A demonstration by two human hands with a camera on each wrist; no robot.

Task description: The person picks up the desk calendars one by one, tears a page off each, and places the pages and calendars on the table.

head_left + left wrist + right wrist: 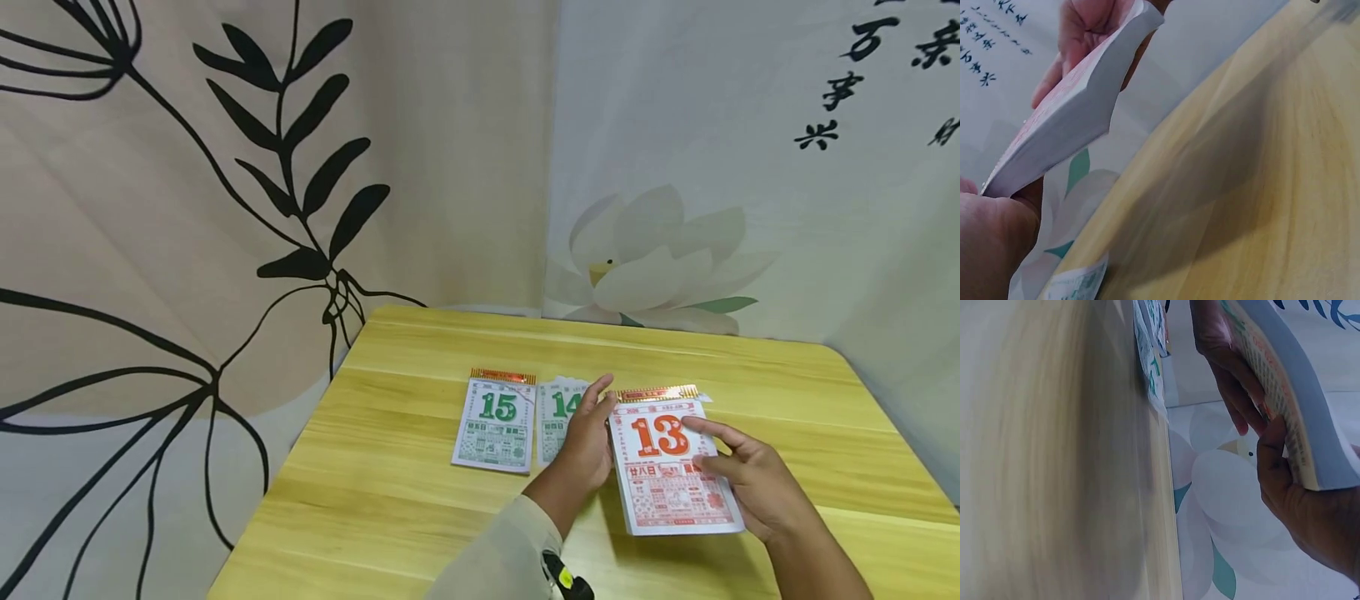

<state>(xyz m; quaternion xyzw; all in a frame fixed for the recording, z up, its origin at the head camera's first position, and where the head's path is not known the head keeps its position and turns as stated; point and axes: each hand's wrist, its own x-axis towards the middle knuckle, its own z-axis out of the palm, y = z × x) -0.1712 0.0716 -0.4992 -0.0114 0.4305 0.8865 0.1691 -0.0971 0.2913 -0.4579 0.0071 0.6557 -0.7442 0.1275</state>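
A thick tear-off calendar (pixel 675 500) with a red 13 on its top page is held up over the table, its red-gold binding strip at the far end. My left hand (pixel 588 450) grips its left edge. On the right side my right hand (pixel 772 492) grips it, with thumb and a finger over the front page. In the left wrist view the block of pages (pixel 1066 128) bends between both hands, casting a shadow on the wood. Left of my left hand lies a loose sheet (pixel 553 429) with a green 14, partly hidden by that hand.
A second calendar (pixel 495 425) showing a green 15 lies flat beside the loose sheet. The yellow wooden table (pixel 360 500) reaches back to a printed cloth backdrop (pixel 465 167) with plants, a lotus and writing. A small white paper edge (pixel 705 397) shows behind the held calendar.
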